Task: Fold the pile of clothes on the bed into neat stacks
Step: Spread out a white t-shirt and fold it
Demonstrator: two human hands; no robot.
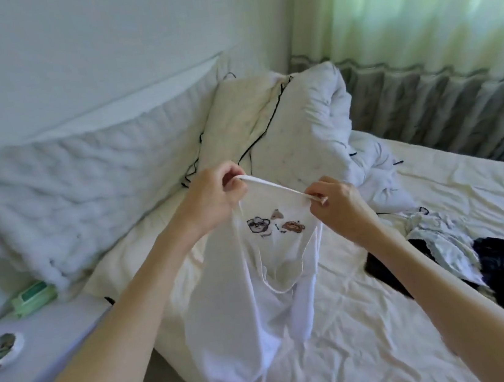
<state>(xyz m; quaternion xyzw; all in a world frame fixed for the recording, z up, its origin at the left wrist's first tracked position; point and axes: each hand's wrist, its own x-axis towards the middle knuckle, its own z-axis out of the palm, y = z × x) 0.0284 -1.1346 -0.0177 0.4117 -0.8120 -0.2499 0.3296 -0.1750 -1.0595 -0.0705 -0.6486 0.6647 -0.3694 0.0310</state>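
A white T-shirt [260, 311] with small brown and grey animal prints on its chest hangs in the air over the bed [373, 319]. My left hand [213, 196] pinches one end of its neckband. My right hand [339, 203] pinches the other end, and the band is stretched taut between them. The shirt's hem reaches down to the sheet near the bed's front edge. A pile of clothes [490, 258], black pieces mixed with pale printed ones, lies on the bed to the right.
A bunched white duvet and cream pillow [287, 128] sit at the head of the bed. A quilted headboard cushion [68, 195] runs along the left wall. A bedside surface holds a green box [34, 296] and a small dish [1, 350]. Curtains hang at the right.
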